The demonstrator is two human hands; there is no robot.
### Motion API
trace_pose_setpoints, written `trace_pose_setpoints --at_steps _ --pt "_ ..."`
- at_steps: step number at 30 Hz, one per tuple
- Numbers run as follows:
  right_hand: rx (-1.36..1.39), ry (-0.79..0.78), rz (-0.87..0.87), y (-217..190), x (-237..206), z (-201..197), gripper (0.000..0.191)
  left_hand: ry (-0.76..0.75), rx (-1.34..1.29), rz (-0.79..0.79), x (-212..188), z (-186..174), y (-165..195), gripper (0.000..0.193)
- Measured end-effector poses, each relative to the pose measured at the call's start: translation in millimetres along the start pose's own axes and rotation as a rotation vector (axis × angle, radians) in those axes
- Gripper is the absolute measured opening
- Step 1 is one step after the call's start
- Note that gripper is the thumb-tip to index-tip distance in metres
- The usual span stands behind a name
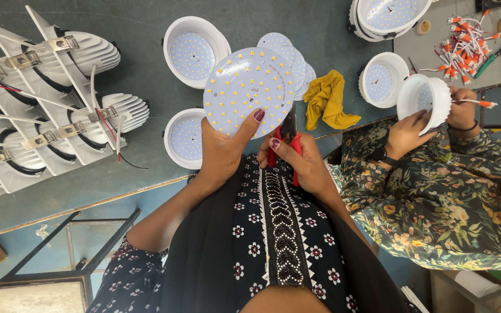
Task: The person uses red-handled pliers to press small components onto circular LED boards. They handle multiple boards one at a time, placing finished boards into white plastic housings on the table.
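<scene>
1. Workbench scene from above: our left hand (221,152) grips a round white LED board (249,91) by its lower edge, thumb pressed flat on the face w/ its rows of small yellow chips; board is tilted up toward us, held clear of the grey-green table (146,52).
2. Our right hand (300,164) is closed around red-handled pliers (283,145); dark tool head sits right at the board's lower-right rim, tho we can't tell if it touches.
3. Both hands are close together, nearly meeting just below the board, in front of our black flower-print top.
4. Behind the board lies a fanned stack of more LED discs (294,58), partly hidden by it.
5. Two white round lamp housings w/ LED plates inside sit nearby: one (195,52) upper left of the board, one (185,138) lower left, just beside our left hand.
6. Yellow cloth (329,98) lies crumpled to the right of the disc stack.
7. Far left: rows of finned white lamp bodies (47,110) w/ metal spring clips and wires, packed side by side.
8. At right, a co-worker in a floral sleeve holds another white housing (424,101) in both hands; red-and-white wire pieces (462,49) and green-handled cutters (497,58) lie on a grey mat beyond.
</scene>
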State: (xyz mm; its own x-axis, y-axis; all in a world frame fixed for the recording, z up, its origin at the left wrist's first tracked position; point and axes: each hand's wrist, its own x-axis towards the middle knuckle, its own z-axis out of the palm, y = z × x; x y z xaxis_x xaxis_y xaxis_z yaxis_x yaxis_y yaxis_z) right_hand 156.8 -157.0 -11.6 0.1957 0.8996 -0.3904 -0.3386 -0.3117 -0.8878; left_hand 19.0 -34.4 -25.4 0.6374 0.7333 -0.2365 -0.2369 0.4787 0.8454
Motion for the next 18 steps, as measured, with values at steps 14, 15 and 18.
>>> trace_pose_setpoints --at_steps 14,15,18 --pt "-0.158 0.048 -0.052 -0.3 0.5 1.7 0.026 -0.013 0.119 0.108 -1.8 1.8 -0.1 0.022" --pt "-0.176 0.051 -0.06 -0.6 0.6 1.9 0.026 -0.019 0.123 0.115 -2.3 2.1 -0.1 0.022" --pt "-0.222 0.067 -0.071 -1.8 1.1 2.7 0.025 -0.028 0.13 0.122 -2.9 2.8 0.1 0.022"
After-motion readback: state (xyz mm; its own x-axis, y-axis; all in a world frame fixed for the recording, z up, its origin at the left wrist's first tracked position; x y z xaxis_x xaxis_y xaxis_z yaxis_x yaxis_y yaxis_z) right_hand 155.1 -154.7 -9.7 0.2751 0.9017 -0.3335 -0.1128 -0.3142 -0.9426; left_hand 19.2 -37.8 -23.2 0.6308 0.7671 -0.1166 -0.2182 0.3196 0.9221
